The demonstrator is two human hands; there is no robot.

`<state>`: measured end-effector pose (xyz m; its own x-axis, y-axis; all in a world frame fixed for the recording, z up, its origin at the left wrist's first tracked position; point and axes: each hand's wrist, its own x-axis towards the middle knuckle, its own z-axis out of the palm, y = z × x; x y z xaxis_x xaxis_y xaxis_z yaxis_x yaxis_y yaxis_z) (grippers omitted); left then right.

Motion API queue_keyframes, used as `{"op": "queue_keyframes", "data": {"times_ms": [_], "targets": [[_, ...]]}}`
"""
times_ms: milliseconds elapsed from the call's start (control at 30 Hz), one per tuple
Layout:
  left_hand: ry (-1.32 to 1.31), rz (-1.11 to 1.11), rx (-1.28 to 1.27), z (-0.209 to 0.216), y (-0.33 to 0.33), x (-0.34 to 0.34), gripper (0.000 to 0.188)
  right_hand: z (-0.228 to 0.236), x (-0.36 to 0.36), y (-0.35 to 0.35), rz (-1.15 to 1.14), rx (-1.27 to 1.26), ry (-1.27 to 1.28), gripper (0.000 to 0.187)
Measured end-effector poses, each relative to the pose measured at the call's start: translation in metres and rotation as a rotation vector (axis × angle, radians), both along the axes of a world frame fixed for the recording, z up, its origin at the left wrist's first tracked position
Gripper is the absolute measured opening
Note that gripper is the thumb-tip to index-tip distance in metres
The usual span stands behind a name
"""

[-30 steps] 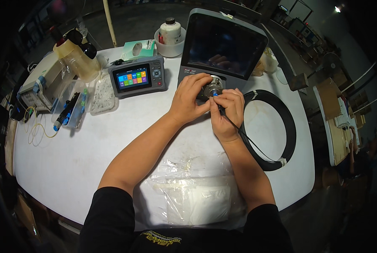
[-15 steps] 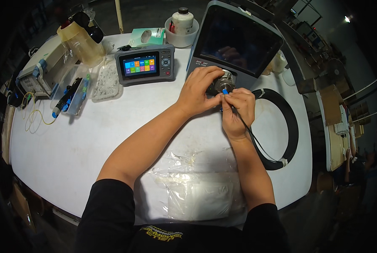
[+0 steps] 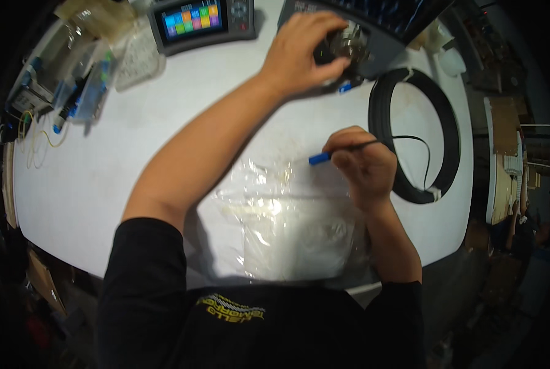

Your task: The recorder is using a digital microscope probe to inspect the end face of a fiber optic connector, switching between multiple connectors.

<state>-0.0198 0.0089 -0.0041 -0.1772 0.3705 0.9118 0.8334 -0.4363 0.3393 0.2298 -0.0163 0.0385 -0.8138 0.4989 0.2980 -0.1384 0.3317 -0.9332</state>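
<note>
My right hand (image 3: 366,165) pinches a thin black cable close to its blue connector (image 3: 318,158), which points left over the table. That cable runs to a black cable coil (image 3: 382,117) lying at the right. Further up, my left hand (image 3: 302,52) rests against a round metal fixture (image 3: 350,42) on the front of a grey machine with a screen (image 3: 398,15). Its thumb and fingers are spread around the fixture's left side. A small blue piece (image 3: 346,88) lies just below the fixture. Below my hands is a clear plastic bag (image 3: 296,240) on the white table (image 3: 90,197).
A handheld tester (image 3: 204,24) with a lit colour screen stands at the back left. Left of it are a whitish speckled tray (image 3: 141,60) and a clear bin (image 3: 96,92) with tools. A yellow fibre (image 3: 41,138) loops at the left edge. A white cup (image 3: 452,61) stands behind the coil.
My right hand has drawn the blue connector away from the fixture, toward me. The left hand stays at the fixture, its fingers wider apart. The view has tipped down, and bright streaks show on the machine's screen.
</note>
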Motion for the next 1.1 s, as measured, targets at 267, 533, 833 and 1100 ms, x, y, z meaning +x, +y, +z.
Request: {"op": "queue_keyframes", "data": {"times_ms": [267, 533, 833, 1100], "targets": [[-0.027, -0.048, -0.037, 0.002, -0.006, 0.009, 0.059, -0.004, 0.065, -0.039, 0.141, -0.038, -0.081, 0.029], [0.003, -0.028, -0.027, 0.002, -0.004, 0.01, 0.056, 0.0, 0.067, -0.041, 0.221, 0.198, -0.058, 0.02], [0.01, -0.016, -0.034, -0.001, -0.005, 0.01, 0.055, -0.005, 0.064, -0.041, 0.255, 0.224, -0.023, 0.02], [-0.001, -0.009, -0.03, -0.001, -0.006, 0.012, 0.055, -0.006, 0.065, -0.04, 0.258, 0.165, -0.044, 0.02]]}}
